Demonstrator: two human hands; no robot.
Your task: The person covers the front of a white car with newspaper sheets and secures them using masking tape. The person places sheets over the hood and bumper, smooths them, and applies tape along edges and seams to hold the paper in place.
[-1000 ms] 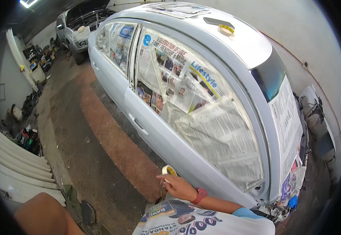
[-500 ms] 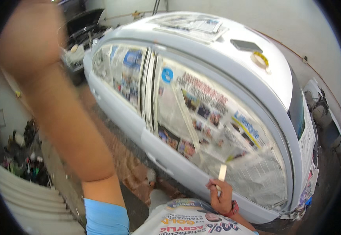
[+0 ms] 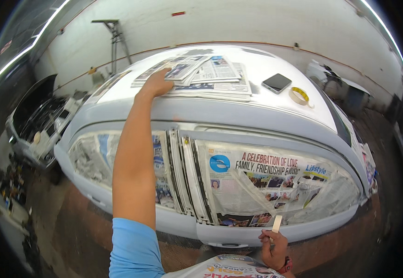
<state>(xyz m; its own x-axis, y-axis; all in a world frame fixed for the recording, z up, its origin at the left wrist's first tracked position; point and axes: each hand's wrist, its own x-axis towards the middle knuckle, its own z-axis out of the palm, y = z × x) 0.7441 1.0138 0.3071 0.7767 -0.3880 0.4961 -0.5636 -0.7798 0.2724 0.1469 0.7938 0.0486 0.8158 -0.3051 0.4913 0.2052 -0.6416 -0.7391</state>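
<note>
On the white car roof (image 3: 231, 53) lies a stack of folded newspapers (image 3: 215, 76). My left hand (image 3: 155, 84) reaches over its near left part, thumb and forefinger apart, touching the paper. Close to my body, my right hand (image 3: 274, 248) is closed around a narrow, flat cream-coloured piece (image 3: 277, 224) that sticks up from the fingers; its exact kind is unclear. Behind that hand, newspaper sheets (image 3: 224, 194) cover the front and rear side windows of the grey-primed car, with tape along their edges.
A dark phone (image 3: 276, 83) and a yellow-cored roll of masking tape (image 3: 299, 96) rest on the roof, right of the newspapers. Another car with its hood raised (image 3: 37, 102) stands at the left. Car parts (image 3: 338, 85) lie by the far right wall.
My left arm has swung from high at the left onto the newspapers on the roof. The view has turned and lifted toward the roof. My right hand keeps the cream piece.
</note>
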